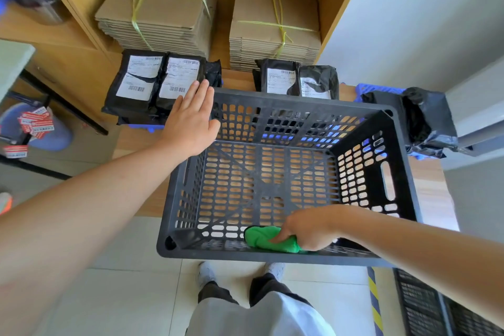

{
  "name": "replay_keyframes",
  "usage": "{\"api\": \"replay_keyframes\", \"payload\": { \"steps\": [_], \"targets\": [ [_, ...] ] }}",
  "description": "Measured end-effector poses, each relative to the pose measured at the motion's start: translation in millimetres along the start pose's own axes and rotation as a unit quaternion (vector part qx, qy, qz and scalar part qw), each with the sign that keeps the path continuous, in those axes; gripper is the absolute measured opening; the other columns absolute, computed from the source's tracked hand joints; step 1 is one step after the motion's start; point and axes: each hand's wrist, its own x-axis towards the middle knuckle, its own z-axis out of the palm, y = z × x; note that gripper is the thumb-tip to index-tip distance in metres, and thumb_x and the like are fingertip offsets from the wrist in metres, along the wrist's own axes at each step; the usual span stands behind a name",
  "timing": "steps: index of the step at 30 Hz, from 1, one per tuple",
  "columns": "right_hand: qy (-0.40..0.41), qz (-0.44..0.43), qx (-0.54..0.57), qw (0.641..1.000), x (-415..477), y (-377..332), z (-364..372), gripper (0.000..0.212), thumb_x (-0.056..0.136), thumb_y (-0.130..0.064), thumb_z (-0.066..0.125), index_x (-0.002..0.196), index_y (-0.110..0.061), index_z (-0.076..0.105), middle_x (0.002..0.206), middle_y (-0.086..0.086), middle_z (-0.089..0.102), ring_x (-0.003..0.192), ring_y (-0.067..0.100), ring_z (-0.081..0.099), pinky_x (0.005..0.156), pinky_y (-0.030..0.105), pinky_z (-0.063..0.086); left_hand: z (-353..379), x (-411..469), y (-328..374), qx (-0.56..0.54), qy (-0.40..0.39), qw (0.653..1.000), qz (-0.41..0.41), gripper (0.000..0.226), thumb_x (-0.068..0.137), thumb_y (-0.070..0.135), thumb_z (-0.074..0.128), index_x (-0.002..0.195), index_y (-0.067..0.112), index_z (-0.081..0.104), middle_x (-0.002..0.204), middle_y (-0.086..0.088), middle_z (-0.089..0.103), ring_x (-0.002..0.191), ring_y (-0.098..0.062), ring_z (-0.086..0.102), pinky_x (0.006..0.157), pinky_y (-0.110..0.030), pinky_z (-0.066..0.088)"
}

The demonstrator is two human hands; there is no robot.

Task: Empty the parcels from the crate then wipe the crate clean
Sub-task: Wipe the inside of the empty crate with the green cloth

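Black slatted crate (pixel 300 102) is sitting on the wooden counter (pixel 136 142), its near end overhanging the edge toward the person.

Right hand (pixel 311 229) is reaching inside the crate, fingers curling round a bunched green cloth (pixel 270 239) and pressing it against the base where it meets the near wall.

Left hand (pixel 191 123) is lying flat, fingers straight and together, over the crate's far-left corner and gripping nothing. Whether its fingertips are touching the parcel behind cannot be told.

Black labelled parcels are lying outside the crate: one group (pixel 152 82) beyond the far-left corner, a pair (pixel 297 79) behind the far wall, another (pixel 425 123) beside the right wall.

Two tied cardboard bundles (pixel 155 8) are standing on the shelf behind.
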Motion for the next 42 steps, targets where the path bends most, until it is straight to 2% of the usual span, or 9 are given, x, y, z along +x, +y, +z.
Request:
{"api": "replay_keyframes", "payload": {
  "steps": [6,9,12,28,31,34,37,40,42],
  "targets": [
    [-0.002,0.032,-0.044,0.999,-6,8,9,0.064,0.098,0.004,0.036,0.153,-0.029,0.032,0.148,0.010,0.042,0.129,0.031,0.044,0.094,0.032,0.038,0,0,0,0.002,0.000,1.000,0.001,0.071,0.104,0.041,0.024,0.161,0.014,-0.008,0.168,0.000,-0.018,0.154,-0.016,-0.019,0.127,-0.045,0.003],
    [-0.019,0.056,-0.056,0.997,-3,16,15,0.063,0.100,0.002,0.036,0.154,-0.030,0.030,0.153,0.011,0.038,0.136,0.032,0.038,0.107,0.038,0.035,1,0,0,0.002,0.001,1.000,-0.001,0.071,0.104,0.041,0.025,0.161,0.014,-0.008,0.168,0.000,-0.018,0.154,-0.016,-0.019,0.127,-0.045,0.003],
    [-0.030,0.067,-0.059,0.996,4,23,19,0.062,0.100,0.003,0.037,0.154,-0.029,0.030,0.151,0.011,0.039,0.135,0.033,0.040,0.106,0.038,0.037,0,0,0,0.000,0.003,1.000,0.000,0.071,0.104,0.041,0.026,0.161,0.014,-0.007,0.168,0.000,-0.017,0.154,-0.016,-0.018,0.127,-0.044,0.003],
    [-0.056,0.099,0.074,0.991,92,57,41,0.072,0.091,0.011,0.035,0.154,-0.023,0.029,0.158,0.010,0.031,0.142,0.031,0.034,0.110,0.041,0.036,4,3,-2,0.015,0.014,1.000,0.010,0.072,0.102,0.040,0.026,0.160,0.012,-0.005,0.169,-0.003,-0.015,0.155,-0.018,-0.016,0.127,-0.044,0.005],
    [-0.057,0.106,0.106,0.987,98,54,41,0.068,0.091,0.005,0.035,0.153,-0.023,0.032,0.153,0.010,0.038,0.134,0.030,0.043,0.103,0.038,0.041,6,4,-4,0.026,0.012,1.000,0.008,0.073,0.099,0.042,0.021,0.160,0.012,-0.006,0.168,-0.003,-0.015,0.154,-0.018,-0.017,0.127,-0.045,0.005],
    [-0.043,0.104,0.154,0.982,108,68,47,0.055,0.090,-0.013,0.048,0.144,-0.023,0.046,0.131,0.010,0.060,0.110,0.027,0.061,0.093,0.041,0.050,8,5,-4,0.034,0.013,0.999,0.008,0.075,0.097,0.043,0.016,0.160,0.012,-0.006,0.168,-0.003,-0.015,0.154,-0.018,-0.017,0.127,-0.045,0.005],
    [-0.014,0.069,0.150,0.986,109,74,53,0.053,0.093,-0.032,0.060,0.144,-0.030,0.046,0.134,0.003,0.057,0.113,0.025,0.058,0.096,0.040,0.049,8,5,-4,0.036,0.012,0.999,0.008,0.077,0.094,0.046,0.012,0.160,0.012,-0.006,0.168,-0.003,-0.015,0.155,-0.019,-0.017,0.127,-0.045,0.005],
    [-0.035,0.050,0.132,0.989,115,73,62,0.073,0.095,-0.001,0.043,0.148,-0.049,0.030,0.136,0.002,0.053,0.085,0.018,0.057,0.077,0.033,0.050,8,4,-4,0.033,0.013,0.999,0.007,0.078,0.092,0.047,0.009,0.161,0.012,-0.006,0.168,-0.002,-0.015,0.154,-0.018,-0.017,0.127,-0.045,0.005],
    [-0.047,0.045,0.089,0.994,120,75,67,0.084,0.091,0.008,0.039,0.150,-0.050,0.023,0.141,0.006,0.051,0.094,0.025,0.060,0.083,0.038,0.052,8,4,-4,0.031,0.014,0.999,0.009,0.080,0.090,0.049,0.006,0.161,0.012,-0.005,0.169,-0.002,-0.015,0.154,-0.018,-0.017,0.127,-0.044,0.005]
  ]
}}
